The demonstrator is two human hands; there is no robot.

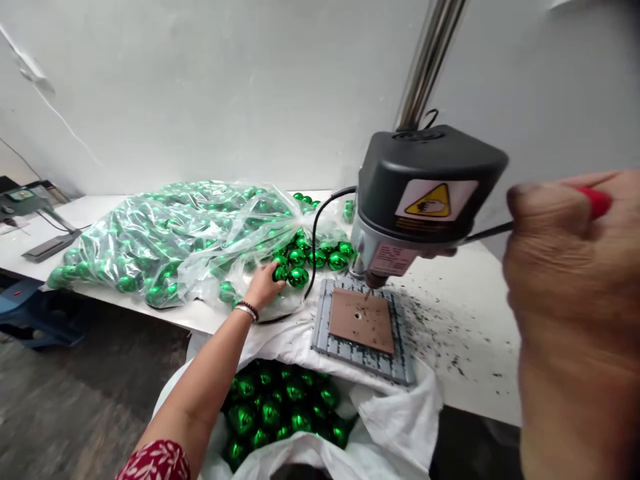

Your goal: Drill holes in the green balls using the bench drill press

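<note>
At the mouth of a clear plastic bag, my left hand [265, 287] has its fingers closed on a shiny green ball [281, 273], with other green bauble-like balls [299, 277] lying against it. My right hand [575, 267] is wrapped around the red-tipped lever [595, 200] of a bench drill press [430, 193]. Below the drill head, a brown square board [363, 320] with a small hole in its middle lies on the grey slotted base [325, 333]. No ball sits on that board.
The big clear bag [150, 233] full of green balls covers the table's left side. A white sack [395, 427] holding more green balls hangs open below the front edge. Dark shavings [450, 347] litter the white table. A black cable [315, 247] loops beside the drill. A blue stool [30, 313] stands left.
</note>
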